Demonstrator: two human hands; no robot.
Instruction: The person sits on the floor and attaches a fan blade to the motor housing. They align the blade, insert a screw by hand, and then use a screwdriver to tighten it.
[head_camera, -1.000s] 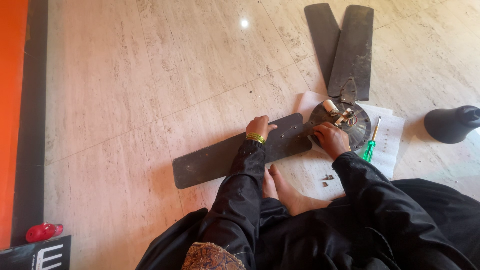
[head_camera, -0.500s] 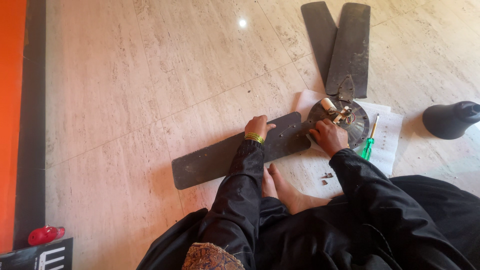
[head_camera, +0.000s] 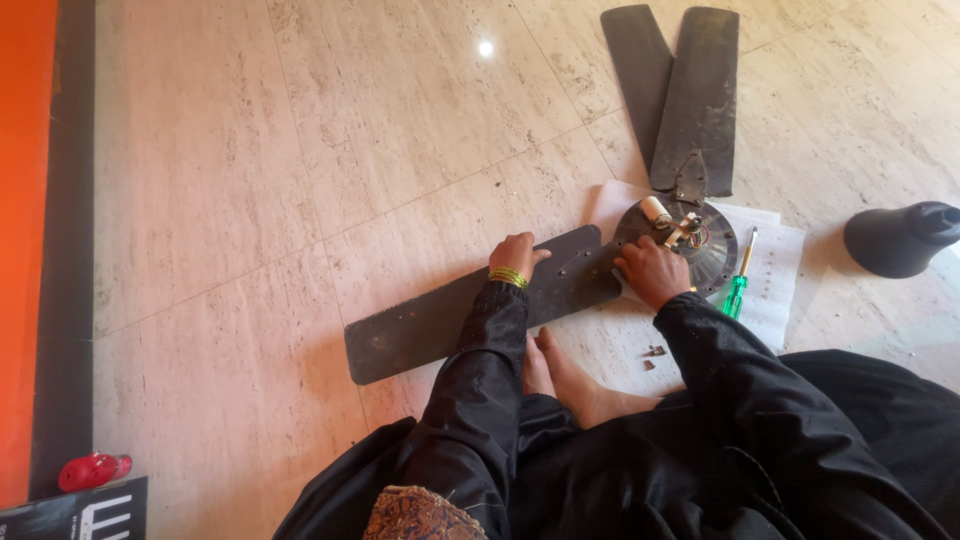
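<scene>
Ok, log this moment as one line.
left hand: pressing fan blade | right hand: at blade end by motor hub | screwdriver: untouched

Left hand (head_camera: 517, 254) palm down, fingers together, thumb spread toward the right, wrist ringed by gold bangles. Right hand (head_camera: 654, 272) knuckles up, fingers curled inward, grip contents hidden. Both forearms in black sleeves, extended forward from the lap, left nearly straight, right bent at the elbow. Bare foot (head_camera: 575, 382) tucked between the arms, toes forward.
</scene>
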